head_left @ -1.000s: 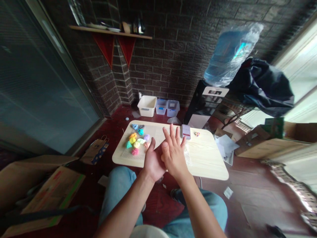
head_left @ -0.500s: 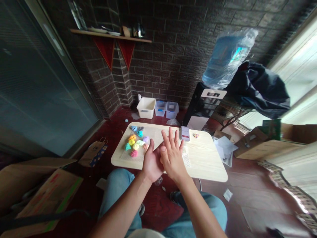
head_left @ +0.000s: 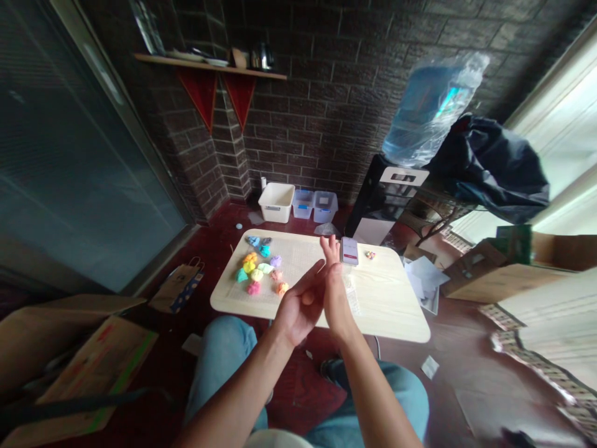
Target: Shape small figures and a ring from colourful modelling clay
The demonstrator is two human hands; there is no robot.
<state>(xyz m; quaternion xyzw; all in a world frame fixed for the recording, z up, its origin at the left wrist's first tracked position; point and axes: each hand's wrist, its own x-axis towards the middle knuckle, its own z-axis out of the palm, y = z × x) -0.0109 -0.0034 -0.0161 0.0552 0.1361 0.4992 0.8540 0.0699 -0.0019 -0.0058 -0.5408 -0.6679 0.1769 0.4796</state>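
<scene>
- Two knees in blue jeans (head_left: 227, 348) flank the near edge of the low table (head_left: 396, 320).
- The left hand (head_left: 298, 311), above the table's near edge, has its palm turned inward and its thumb stretched out; its other fingers are mostly hidden, so I cannot tell how far they are bent.
- The right hand (head_left: 333, 292) lies against the left palm, its visible fingers straight and pointing toward the far edge; whether anything sits between the palms cannot be told.
- Just left of the left hand's fingers, toward the near edge, is an orange clay-like lump (head_left: 282, 288), apart from the thumb in view.
- Farther left along the near edge sits a pink clay-like lump (head_left: 254, 288), well apart from both hands.
- Behind it, toward the left edge, yellow (head_left: 249, 266), green (head_left: 241, 275) and purple (head_left: 276, 261) lumps lie close together.
- Blue lumps (head_left: 253, 241) rest by the far left corner.
- A phone (head_left: 349, 251) lies at the far edge, just beyond the right hand's fingertips; a small multicoloured cluster (head_left: 370, 254) sits nearer the far right corner.
- Beyond the far edge, a white bin (head_left: 277, 206) stands on the floor.
</scene>
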